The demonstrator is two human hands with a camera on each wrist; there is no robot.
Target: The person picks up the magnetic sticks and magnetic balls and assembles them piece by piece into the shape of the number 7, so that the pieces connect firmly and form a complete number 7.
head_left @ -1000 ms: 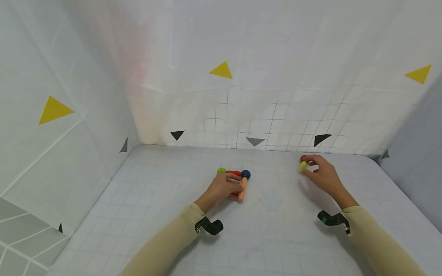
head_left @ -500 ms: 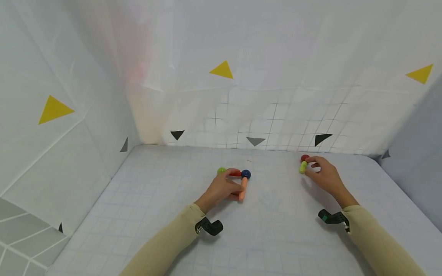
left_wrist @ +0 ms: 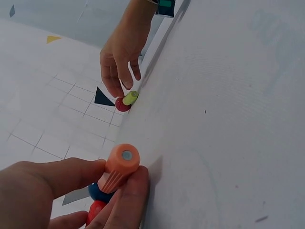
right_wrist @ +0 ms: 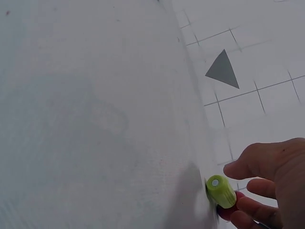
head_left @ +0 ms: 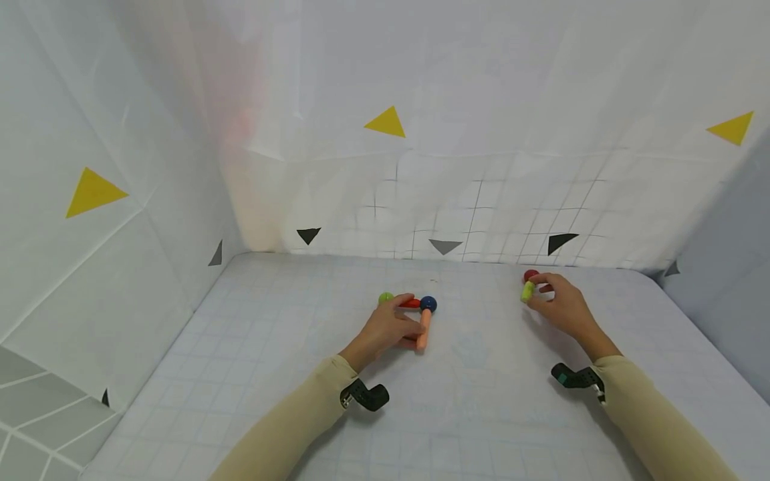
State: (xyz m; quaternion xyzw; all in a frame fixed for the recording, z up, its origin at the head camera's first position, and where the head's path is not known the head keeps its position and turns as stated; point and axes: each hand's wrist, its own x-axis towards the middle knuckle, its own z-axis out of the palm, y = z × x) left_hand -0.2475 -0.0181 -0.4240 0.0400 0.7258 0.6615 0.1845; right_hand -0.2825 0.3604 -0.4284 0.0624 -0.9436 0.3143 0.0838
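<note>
My left hand (head_left: 385,329) pinches an orange magnetic rod (head_left: 424,327) between thumb and fingers, as the left wrist view (left_wrist: 121,164) confirms. The rod's far end meets a dark blue ball (head_left: 428,304). From that ball a red rod (head_left: 411,303) runs left towards a green ball (head_left: 386,298), partly hidden by the hand. At the back right, my right hand (head_left: 562,306) is around a yellow-green rod (right_wrist: 221,192) joined to a red ball (head_left: 531,275). Its fingers lie close against the ball; in the right wrist view the thumb stands slightly apart from the rod.
The white table (head_left: 481,414) has faint grid lines and meets a white back sheet (head_left: 481,200) just behind the red ball. Another sheet wall (head_left: 150,280) rises on the left. Both wrists carry black camera mounts (head_left: 365,394).
My right fingers have shifted slightly around the yellow-green rod, and more of the red ball shows. A left finger has moved over the red rod. The left arm stays put.
</note>
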